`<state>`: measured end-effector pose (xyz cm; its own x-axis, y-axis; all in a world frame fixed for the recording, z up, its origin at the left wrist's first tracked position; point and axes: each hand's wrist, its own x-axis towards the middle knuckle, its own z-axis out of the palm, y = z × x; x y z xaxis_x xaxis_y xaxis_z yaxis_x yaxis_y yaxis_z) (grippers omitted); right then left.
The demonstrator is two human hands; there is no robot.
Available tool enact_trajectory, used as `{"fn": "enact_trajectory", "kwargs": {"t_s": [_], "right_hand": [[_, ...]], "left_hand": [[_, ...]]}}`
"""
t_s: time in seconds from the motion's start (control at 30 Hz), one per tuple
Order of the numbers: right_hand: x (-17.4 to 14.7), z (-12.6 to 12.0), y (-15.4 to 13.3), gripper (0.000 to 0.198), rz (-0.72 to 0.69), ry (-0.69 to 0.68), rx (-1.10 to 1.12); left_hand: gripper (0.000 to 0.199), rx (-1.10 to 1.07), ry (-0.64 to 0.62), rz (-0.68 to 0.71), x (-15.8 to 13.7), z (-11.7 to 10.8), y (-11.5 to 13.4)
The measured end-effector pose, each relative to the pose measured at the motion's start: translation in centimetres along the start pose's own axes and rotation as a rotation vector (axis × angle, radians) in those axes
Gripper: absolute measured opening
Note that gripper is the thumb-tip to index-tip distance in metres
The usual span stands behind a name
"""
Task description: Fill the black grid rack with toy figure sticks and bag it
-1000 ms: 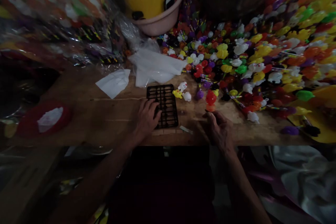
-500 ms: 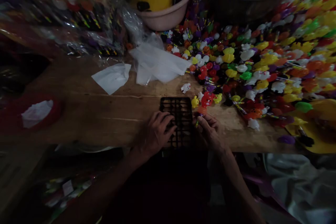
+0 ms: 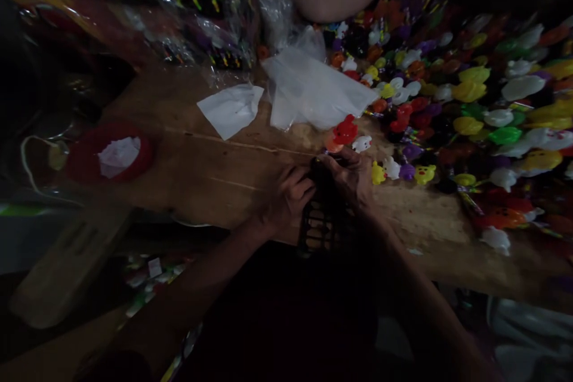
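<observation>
At the rack's (image 3: pixel 321 227) edge, the right hand (image 3: pixel 351 179) pinches a red toy (image 3: pixel 345 129); left hand (image 3: pixel 293 194), grip unclear, has open tabletop (image 3: pixel 192 161) leftward.

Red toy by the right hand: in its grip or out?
In: the right hand pinches the red toy just below its orange part. The lower end is hidden.

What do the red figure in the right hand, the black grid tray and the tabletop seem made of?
Red figure: probably moulded plastic, slightly glossy, with small highlights.
Black grid tray: likely plastic from its regular thin bars; too dark to rule out metal or judge finish.
Tabletop: wood, fairly dull, brown with long seams.
</observation>
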<state>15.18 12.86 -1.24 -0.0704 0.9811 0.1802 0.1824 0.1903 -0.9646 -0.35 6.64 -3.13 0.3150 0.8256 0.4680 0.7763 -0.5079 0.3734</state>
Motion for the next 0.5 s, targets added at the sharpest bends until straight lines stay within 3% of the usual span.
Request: {"fn": "enact_trajectory", "kwargs": {"t_s": [0.13, 0.23, 0.33, 0.4, 0.5], "right_hand": [[0.6, 0.5, 1.1, 0.023, -0.076, 0.018, -0.173], [0.5, 0.5, 1.2, 0.011, -0.155, 0.005, -0.336], [0.4, 0.8, 0.9, 0.007, -0.236, -0.105, -0.512], [0.4, 1.0, 0.7, 0.009, -0.249, -0.175, -0.590], [0.4, 0.8, 0.4, 0.016, -0.234, -0.221, -0.646]], "left_hand": [[0.012, 0.016, 0.020, -0.002, 0.0, 0.0, -0.1], [0.010, -0.104, 0.049, -0.040, -0.2, 0.1, -0.2], [0.005, -0.364, 0.126, -0.260, 0.3, -0.2, -0.7], [0.013, -0.511, 0.150, -0.459, 1.5, -0.6, -1.1], [0.027, -0.632, 0.103, -0.592, 4.0, -0.9, -1.4]]}}
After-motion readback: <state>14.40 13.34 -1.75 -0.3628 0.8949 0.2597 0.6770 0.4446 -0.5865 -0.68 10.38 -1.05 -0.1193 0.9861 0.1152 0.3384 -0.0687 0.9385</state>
